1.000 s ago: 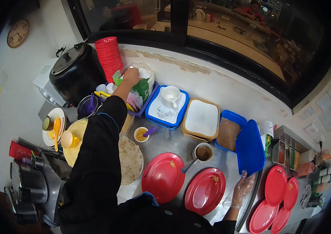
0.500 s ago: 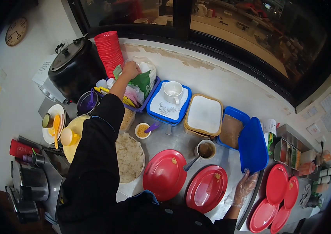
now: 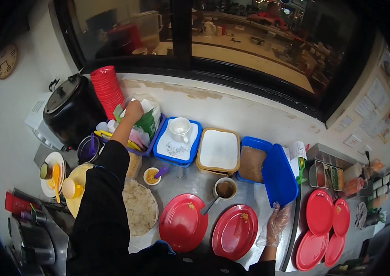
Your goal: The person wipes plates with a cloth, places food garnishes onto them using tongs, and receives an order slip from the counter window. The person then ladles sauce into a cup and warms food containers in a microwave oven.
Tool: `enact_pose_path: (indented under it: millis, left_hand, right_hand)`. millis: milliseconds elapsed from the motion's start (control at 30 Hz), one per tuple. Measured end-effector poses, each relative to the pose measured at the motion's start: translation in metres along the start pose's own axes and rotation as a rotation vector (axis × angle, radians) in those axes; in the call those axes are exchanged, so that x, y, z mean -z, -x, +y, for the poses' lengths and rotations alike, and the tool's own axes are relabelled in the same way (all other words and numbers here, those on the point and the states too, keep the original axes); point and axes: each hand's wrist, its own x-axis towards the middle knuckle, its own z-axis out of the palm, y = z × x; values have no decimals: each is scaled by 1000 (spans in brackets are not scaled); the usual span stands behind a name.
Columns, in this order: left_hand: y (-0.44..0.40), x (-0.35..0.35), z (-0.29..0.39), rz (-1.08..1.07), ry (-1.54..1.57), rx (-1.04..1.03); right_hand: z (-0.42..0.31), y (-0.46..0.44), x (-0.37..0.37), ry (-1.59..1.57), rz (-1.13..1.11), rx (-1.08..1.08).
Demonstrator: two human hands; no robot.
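Observation:
My left hand [image 3: 134,111] is bare and reaches to the back left, over a purple basket [image 3: 157,133] of packets. Its fingers are closed among a green-and-white bag [image 3: 147,123] and clear plastic; what they pinch is hidden. My right hand [image 3: 277,224], in a clear plastic glove, grips the lower edge of a blue lid [image 3: 280,177]. That lid stands tilted against a blue tub [image 3: 252,162] of brown contents. Left of the gloved hand lies a red oval plate [image 3: 235,232] with a few yellow crumbs.
Another red plate [image 3: 183,224] lies beside a tub of rice [image 3: 139,209]. A cup of brown sauce [image 3: 225,189] holds a spoon. Behind are a white mug [image 3: 179,129] on a blue-rimmed tub and a tan-rimmed tub [image 3: 219,151]. Red cups [image 3: 107,92] are stacked beside a black cooker [image 3: 73,110].
The head view has tilted up, showing more of the window. My left hand stays at the basket, its fingers turned slightly. My right hand keeps hold of the blue lid.

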Motion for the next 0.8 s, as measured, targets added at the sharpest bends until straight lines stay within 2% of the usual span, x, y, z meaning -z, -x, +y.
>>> enact_pose_path:
  millis: [100,300,433,500,567,600,667,733,800]
  left_hand:
    - [-4,-2,-6,-18,34,-23]
    - [-5,0,-13,-74,132,64]
    - [2,7,0,-19,104,142]
    - [10,17,14,-6,60,201]
    - [17,25,29,212,175,321]
    - [15,23,28,215,178,319]
    - [11,14,15,459,208,244]
    - [7,12,10,534,241,265]
    - [1,15,12,613,277,283]
  right_hand:
    - [9,4,-4,-44,-6,-46]
    - [9,5,-2,-46,-17,-91]
    - [8,5,-2,-23,58,-91]
    - [21,8,-8,115,75,45]
    - [16,7,-5,93,101,61]
    - [13,5,-5,68,127,80]
    - [7,2,-7,69,155,65]
    - [10,5,-7,70,183,50]
    - [13,6,-8,93,55,-10]
